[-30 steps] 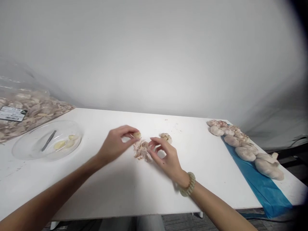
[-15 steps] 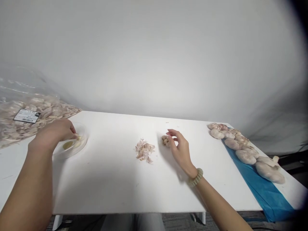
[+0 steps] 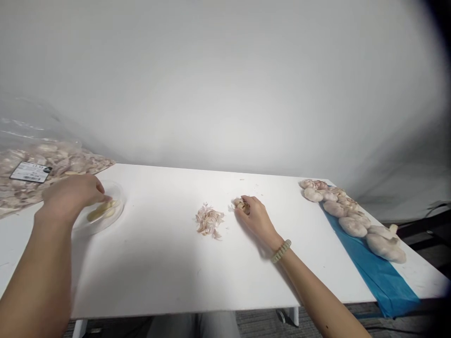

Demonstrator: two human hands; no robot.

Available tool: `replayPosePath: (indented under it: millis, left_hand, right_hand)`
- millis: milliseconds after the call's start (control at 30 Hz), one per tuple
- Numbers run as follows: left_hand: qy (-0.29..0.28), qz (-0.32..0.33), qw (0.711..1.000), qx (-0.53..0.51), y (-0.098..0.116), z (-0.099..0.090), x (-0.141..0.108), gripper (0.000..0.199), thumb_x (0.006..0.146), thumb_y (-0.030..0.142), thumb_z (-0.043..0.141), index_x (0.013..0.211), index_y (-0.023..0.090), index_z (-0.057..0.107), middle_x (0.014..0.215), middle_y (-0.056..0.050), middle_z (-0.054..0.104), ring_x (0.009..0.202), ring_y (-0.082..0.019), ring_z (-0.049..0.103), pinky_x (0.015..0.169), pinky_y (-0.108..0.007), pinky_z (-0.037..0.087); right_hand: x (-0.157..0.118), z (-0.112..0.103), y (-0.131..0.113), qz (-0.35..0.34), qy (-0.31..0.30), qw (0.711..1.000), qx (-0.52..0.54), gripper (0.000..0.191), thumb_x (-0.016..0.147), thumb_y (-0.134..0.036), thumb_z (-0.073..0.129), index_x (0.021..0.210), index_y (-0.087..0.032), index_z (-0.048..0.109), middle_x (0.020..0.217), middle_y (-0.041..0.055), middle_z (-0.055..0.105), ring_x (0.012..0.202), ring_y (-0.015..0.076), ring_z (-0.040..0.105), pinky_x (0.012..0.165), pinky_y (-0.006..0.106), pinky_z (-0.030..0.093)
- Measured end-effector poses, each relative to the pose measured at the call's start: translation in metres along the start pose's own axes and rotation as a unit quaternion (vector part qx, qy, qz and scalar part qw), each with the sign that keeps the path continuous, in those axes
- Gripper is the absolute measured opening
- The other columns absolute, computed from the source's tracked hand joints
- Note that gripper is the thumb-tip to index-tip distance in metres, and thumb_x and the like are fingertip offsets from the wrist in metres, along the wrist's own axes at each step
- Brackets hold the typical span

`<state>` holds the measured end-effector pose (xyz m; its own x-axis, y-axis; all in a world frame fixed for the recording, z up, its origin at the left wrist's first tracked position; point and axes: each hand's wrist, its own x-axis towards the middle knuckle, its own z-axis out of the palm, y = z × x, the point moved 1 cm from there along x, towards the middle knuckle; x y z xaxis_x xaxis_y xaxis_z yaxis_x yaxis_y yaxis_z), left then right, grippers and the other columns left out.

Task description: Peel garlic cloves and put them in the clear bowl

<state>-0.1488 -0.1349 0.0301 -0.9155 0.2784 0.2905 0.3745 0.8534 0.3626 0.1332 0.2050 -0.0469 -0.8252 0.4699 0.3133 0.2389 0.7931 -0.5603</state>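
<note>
At the left of the white table, my left hand (image 3: 82,192) reaches over a clear round bowl (image 3: 118,218) that holds pale peeled cloves. Its fingers are pressed together over the bowl's contents, and what they pinch, if anything, is too small to make out. Right of centre, my right hand (image 3: 259,219), with a beaded bracelet on the wrist, has its thumb and fingers closed around a partly broken garlic bulb (image 3: 240,204) on the table. Between the hands lies a small heap of garlic skins (image 3: 208,220).
A clear bag of garlic skins (image 3: 66,159) with a white label fills the far left. Several whole garlic bulbs (image 3: 352,226) form a row at the right, partly on a blue sheet (image 3: 373,270). A grey wall (image 3: 225,94) stands behind the table (image 3: 158,267).
My right hand has come down and closed around the garlic bulb. My left hand is still over the bowl. The whole view has shifted slightly.
</note>
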Motion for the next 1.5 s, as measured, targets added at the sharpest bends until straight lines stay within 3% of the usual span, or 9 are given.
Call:
replayPosePath:
  millis: [33, 100, 200, 233, 300, 433, 667, 900, 1500]
  left_hand:
    - [-0.026, -0.037, 0.996, 0.075, 0.011, -0.005, -0.006, 0.040, 0.041, 0.050, 0.077, 0.060, 0.017, 0.066, 0.048, -0.002, 0.055, 0.057, -0.020, 0.051, 0.068, -0.045, 0.046]
    - [0.033, 0.004, 0.995, 0.089, 0.043, -0.014, -0.020, 0.047, 0.063, 0.056, 0.063, 0.088, 0.016, 0.066, 0.078, -0.007, 0.063, 0.077, -0.027, 0.056, 0.076, -0.050, 0.045]
    - [0.128, 0.153, 0.975, -0.100, 0.095, -0.005, -0.046, 0.041, 0.082, 0.045, 0.049, 0.108, 0.014, 0.058, 0.101, -0.007, 0.061, 0.088, -0.019, 0.057, 0.085, -0.035, 0.045]
    - [0.113, 0.181, 0.960, -0.182, 0.111, 0.005, -0.056, 0.038, 0.083, 0.043, 0.050, 0.107, 0.015, 0.058, 0.101, -0.006, 0.061, 0.086, -0.017, 0.058, 0.083, -0.030, 0.047]
    - [0.025, 0.210, 0.928, -0.307, 0.136, 0.031, -0.077, 0.035, 0.084, 0.040, 0.049, 0.105, 0.014, 0.059, 0.100, -0.007, 0.063, 0.085, -0.015, 0.060, 0.082, -0.027, 0.048]
    - [-0.197, 0.218, 0.877, -0.379, 0.166, 0.075, -0.124, 0.038, 0.084, 0.041, 0.048, 0.113, 0.017, 0.054, 0.102, -0.008, 0.064, 0.088, -0.018, 0.062, 0.072, -0.026, 0.051]
    - [-0.287, 0.178, 0.845, -0.415, 0.171, 0.084, -0.149, 0.030, 0.087, 0.044, 0.042, 0.098, 0.018, 0.051, 0.077, -0.001, 0.062, 0.071, -0.016, 0.059, 0.063, -0.025, 0.045]
    - [-0.256, 0.179, 0.875, -0.370, 0.173, 0.089, -0.153, 0.026, 0.092, 0.039, 0.027, 0.084, 0.019, 0.041, 0.068, 0.002, 0.054, 0.060, -0.014, 0.049, 0.057, -0.025, 0.036]
    - [-0.197, 0.221, 0.887, -0.355, 0.176, 0.100, -0.160, 0.026, 0.094, 0.033, 0.021, 0.078, 0.020, 0.038, 0.069, 0.001, 0.047, 0.061, -0.014, 0.045, 0.060, -0.027, 0.033]
  right_hand:
    - [0.000, 0.001, -0.001, -0.006, 0.009, 1.000, 0.003, 0.033, 0.078, -0.028, 0.053, 0.108, -0.015, 0.055, 0.096, 0.0109, 0.058, 0.087, 0.0236, 0.053, 0.080, 0.041, 0.043]
    - [0.000, 0.003, -0.005, -0.017, 0.023, 0.999, 0.034, 0.035, 0.077, -0.026, 0.054, 0.110, -0.015, 0.053, 0.100, 0.0113, 0.057, 0.088, 0.0232, 0.054, 0.077, 0.040, 0.045]
    - [-0.001, 0.004, -0.017, -0.037, 0.037, 0.992, 0.116, 0.038, 0.075, -0.024, 0.058, 0.111, -0.017, 0.051, 0.106, 0.0110, 0.055, 0.084, 0.0209, 0.055, 0.065, 0.033, 0.049]
    - [-0.003, 0.003, -0.023, -0.051, 0.036, 0.988, 0.140, 0.038, 0.074, -0.024, 0.059, 0.111, -0.018, 0.051, 0.107, 0.0106, 0.055, 0.083, 0.0200, 0.055, 0.062, 0.032, 0.049]
    - [-0.007, 0.003, -0.034, -0.092, 0.029, 0.980, 0.173, 0.038, 0.074, -0.023, 0.060, 0.111, -0.020, 0.050, 0.108, 0.0094, 0.054, 0.085, 0.0190, 0.055, 0.063, 0.031, 0.050]
    - [-0.018, 0.000, -0.052, -0.163, 0.004, 0.966, 0.199, 0.037, 0.077, -0.024, 0.061, 0.112, -0.022, 0.050, 0.107, 0.0082, 0.057, 0.093, 0.0202, 0.054, 0.077, 0.034, 0.048]
    - [-0.029, 0.004, -0.065, -0.204, -0.056, 0.952, 0.222, 0.035, 0.082, -0.027, 0.056, 0.117, -0.023, 0.049, 0.110, 0.0073, 0.059, 0.099, 0.0201, 0.055, 0.084, 0.035, 0.047]
    - [-0.033, 0.016, -0.060, -0.194, -0.048, 0.956, 0.215, 0.034, 0.088, -0.026, 0.046, 0.122, -0.022, 0.044, 0.112, 0.0084, 0.059, 0.098, 0.0191, 0.056, 0.083, 0.034, 0.049]
    - [-0.041, 0.018, -0.069, -0.165, 0.023, 0.964, 0.206, 0.028, 0.085, -0.021, 0.050, 0.113, -0.017, 0.051, 0.093, 0.0053, 0.063, 0.071, 0.0128, 0.056, 0.065, 0.027, 0.049]
